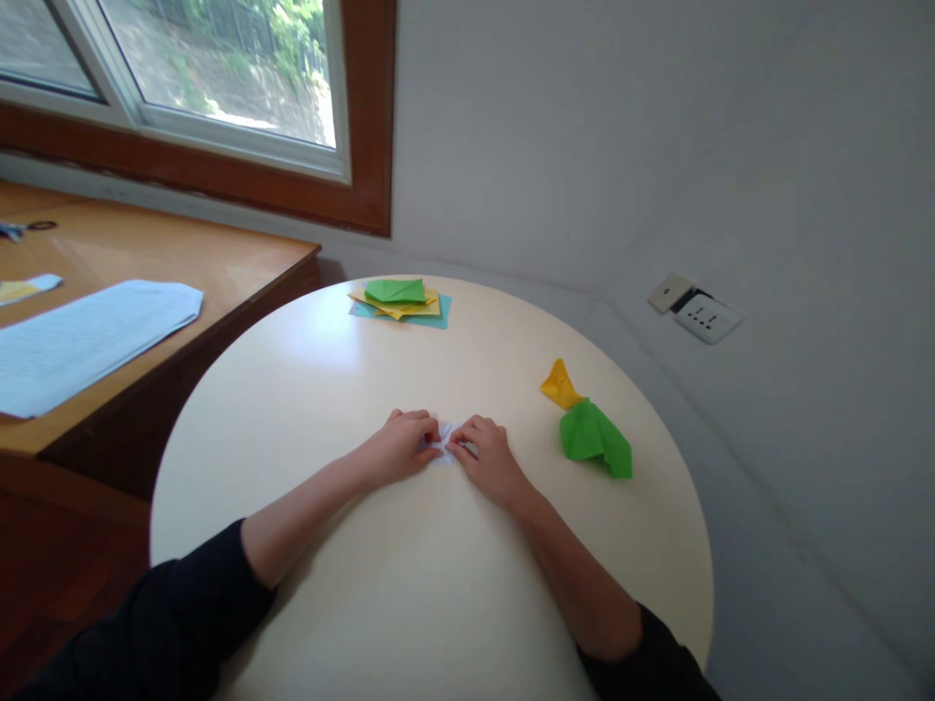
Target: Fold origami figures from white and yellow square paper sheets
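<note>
A small piece of pale, whitish-lilac folded paper [445,451] lies low over the round white table [351,604], between my two hands. My left hand [400,446] pinches its left side with thumb and fingers. On the opposite side, my right hand [491,458] has its fingertips closed on the paper's right part. Both hands cover much of the paper, so its full shape is hidden. To the right of my right hand lie a folded green paper [595,438] and a smaller folded yellow paper [561,384], which touch or nearly touch.
At the table's far edge sits a stack of coloured papers [398,300], green on top, yellow and blue beneath. A wooden desk [241,255] on the left bears white sheets [88,336] and scissors [36,227]. Behind the table, the wall holds a power socket [707,316].
</note>
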The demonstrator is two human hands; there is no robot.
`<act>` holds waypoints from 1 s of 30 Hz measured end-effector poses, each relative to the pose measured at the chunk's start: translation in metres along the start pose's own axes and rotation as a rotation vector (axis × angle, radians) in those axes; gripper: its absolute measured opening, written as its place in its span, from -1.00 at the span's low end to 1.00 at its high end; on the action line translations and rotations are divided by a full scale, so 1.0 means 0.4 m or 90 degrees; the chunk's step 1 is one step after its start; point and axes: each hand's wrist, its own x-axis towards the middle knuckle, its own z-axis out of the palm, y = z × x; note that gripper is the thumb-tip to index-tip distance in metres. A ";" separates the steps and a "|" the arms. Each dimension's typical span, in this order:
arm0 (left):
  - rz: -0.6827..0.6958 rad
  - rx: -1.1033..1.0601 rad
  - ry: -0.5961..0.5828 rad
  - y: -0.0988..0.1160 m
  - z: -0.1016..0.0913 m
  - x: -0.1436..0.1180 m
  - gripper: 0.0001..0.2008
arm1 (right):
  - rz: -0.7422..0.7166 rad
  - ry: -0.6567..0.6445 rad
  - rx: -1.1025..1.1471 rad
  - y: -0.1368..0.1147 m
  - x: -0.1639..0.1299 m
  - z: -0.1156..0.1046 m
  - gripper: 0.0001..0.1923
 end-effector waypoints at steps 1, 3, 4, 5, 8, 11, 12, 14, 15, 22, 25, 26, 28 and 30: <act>-0.002 -0.001 -0.001 0.001 -0.001 0.000 -0.96 | 0.004 0.001 0.000 0.000 0.001 0.000 -0.94; -0.001 -0.001 -0.001 0.001 -0.001 0.000 -0.96 | 0.009 0.001 -0.003 -0.001 0.002 0.001 -0.93; -0.001 -0.001 0.001 0.001 -0.001 0.001 -0.96 | 0.010 0.000 -0.006 -0.002 0.003 0.001 -0.93; -0.001 -0.002 0.003 0.000 0.000 0.001 -0.97 | 0.011 -0.001 -0.012 -0.003 0.003 0.001 -0.93; 0.000 -0.002 0.008 -0.002 0.002 0.002 -0.97 | 0.013 -0.005 -0.038 -0.006 0.005 0.001 -0.93; 0.001 -0.001 0.012 -0.002 0.003 0.001 -0.97 | 0.017 -0.013 -0.066 -0.010 0.008 0.001 -0.93; 0.003 0.000 0.014 -0.002 0.003 0.000 -0.96 | 0.018 -0.016 -0.074 -0.012 0.008 0.000 -0.93; 0.009 -0.003 0.019 0.000 0.002 -0.001 -0.93 | 0.022 -0.022 -0.089 -0.016 0.009 -0.001 -0.92; 0.012 -0.005 0.022 0.000 0.002 -0.001 -0.91 | 0.025 -0.024 -0.096 -0.018 0.009 -0.001 -0.92; 0.001 0.004 0.007 -0.001 0.000 0.003 -0.96 | 0.047 -0.020 -0.124 -0.032 0.006 -0.008 -0.92; -0.004 -0.009 0.005 0.000 -0.001 0.003 -0.95 | 0.051 -0.020 -0.124 -0.032 0.005 -0.012 -0.92; -0.005 -0.014 0.005 0.000 -0.001 0.003 -0.95 | 0.052 -0.020 -0.121 -0.032 0.005 -0.013 -0.92; -0.005 -0.021 0.002 -0.001 -0.002 0.003 -0.95 | 0.056 -0.018 -0.109 -0.029 0.005 -0.013 -0.93; -0.004 -0.026 -0.006 -0.003 -0.003 0.004 -0.95 | 0.063 -0.018 -0.091 -0.026 0.006 -0.013 -0.93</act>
